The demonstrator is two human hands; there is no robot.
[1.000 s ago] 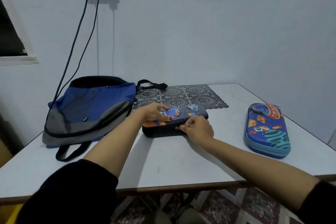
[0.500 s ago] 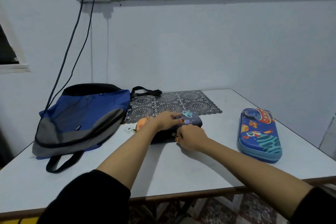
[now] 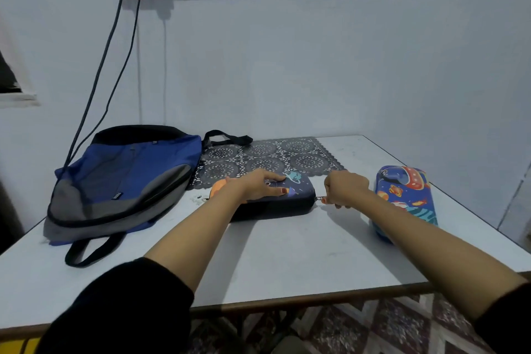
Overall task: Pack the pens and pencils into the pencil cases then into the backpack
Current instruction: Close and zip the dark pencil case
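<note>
Both touch the dark pencil case point(image 3: 298, 191): your left grip point(image 3: 258, 185) lies flat on top, your right grip point(image 3: 344, 190) pinches the zip pull point(image 3: 319, 199).

2 hands point(image 3: 258, 185) on perhaps-zipped pencil case point(image 3: 298, 195)

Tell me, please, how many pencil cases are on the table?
2. One dark case lies mid-table, the left hand resting on it and the right hand pinching its zip pull; one blue case lies near the right edge. The backpack may hide more.
</note>
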